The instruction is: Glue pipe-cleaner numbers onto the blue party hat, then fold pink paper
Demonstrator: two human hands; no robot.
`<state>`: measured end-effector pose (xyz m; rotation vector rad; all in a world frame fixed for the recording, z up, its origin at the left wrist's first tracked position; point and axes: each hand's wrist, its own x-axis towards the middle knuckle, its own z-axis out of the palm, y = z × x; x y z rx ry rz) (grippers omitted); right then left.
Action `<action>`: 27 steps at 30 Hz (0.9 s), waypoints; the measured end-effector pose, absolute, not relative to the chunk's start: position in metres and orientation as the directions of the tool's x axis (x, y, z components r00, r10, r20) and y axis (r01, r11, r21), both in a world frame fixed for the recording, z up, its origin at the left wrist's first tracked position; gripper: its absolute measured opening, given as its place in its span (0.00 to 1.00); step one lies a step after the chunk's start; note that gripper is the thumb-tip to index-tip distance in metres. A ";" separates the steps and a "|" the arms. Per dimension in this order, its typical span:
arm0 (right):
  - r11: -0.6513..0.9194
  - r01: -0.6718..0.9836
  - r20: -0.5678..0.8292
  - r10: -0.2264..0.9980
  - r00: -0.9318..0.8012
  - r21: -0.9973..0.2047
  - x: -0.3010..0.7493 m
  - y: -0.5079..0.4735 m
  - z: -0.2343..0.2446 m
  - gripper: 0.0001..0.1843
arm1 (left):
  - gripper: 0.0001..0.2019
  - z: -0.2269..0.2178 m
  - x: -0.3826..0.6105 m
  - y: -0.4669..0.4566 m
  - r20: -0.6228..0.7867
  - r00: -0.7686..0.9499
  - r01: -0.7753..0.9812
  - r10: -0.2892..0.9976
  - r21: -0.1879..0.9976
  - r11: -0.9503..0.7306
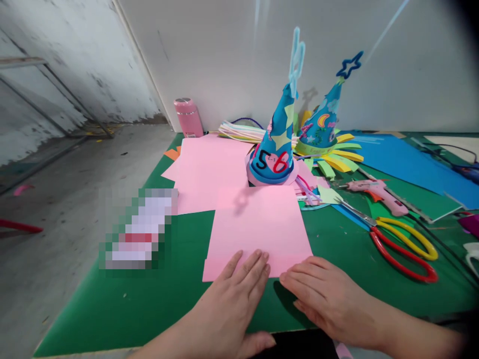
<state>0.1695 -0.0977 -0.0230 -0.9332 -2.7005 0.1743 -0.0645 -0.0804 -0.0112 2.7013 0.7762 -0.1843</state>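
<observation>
A sheet of pink paper (258, 224) lies on the green tabletop in front of me, with a folded strip along its near edge. My left hand (239, 289) rests flat on that strip, fingers stretched out and thumb apart. At the sheet's near right corner is my right hand (322, 294), its fingers extended side by side and touching the folded edge. Neither hand grips anything. Behind the sheet stands a blue paper cone hat (275, 144) with the numbers 5 and 6, topped by a light blue pipe-cleaner shape.
Scissors (400, 244) with red and yellow handles and a pink glue gun (377, 192) lie right. Farther back are a second cone hat (324, 119), blue sheets (404, 159), more pink paper (209, 169) and a pink bottle (188, 118). A blurred-out item (142, 229) lies left.
</observation>
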 end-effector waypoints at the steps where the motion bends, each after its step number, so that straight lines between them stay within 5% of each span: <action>1: 0.793 0.578 0.221 0.609 -0.762 -0.192 0.174 -0.097 -0.023 0.17 | 0.36 -0.011 -0.064 -0.080 -0.226 0.840 0.540 0.493 0.279 -0.794; 13: 0.836 0.547 0.249 0.524 -0.815 0.033 0.225 -0.102 -0.010 0.17 | 0.36 -0.009 -0.060 -0.079 -0.258 0.826 0.562 0.502 0.296 -0.772; 23: 0.855 0.516 0.209 0.496 -0.843 0.052 0.244 -0.101 -0.004 0.20 | 0.37 -0.015 -0.063 -0.083 -0.170 0.838 0.546 0.519 0.261 -0.796; 27: 0.825 0.565 0.315 0.533 -0.786 0.014 0.223 -0.106 -0.003 0.15 | 0.36 -0.015 -0.062 -0.083 -0.149 0.838 0.545 0.525 0.252 -0.799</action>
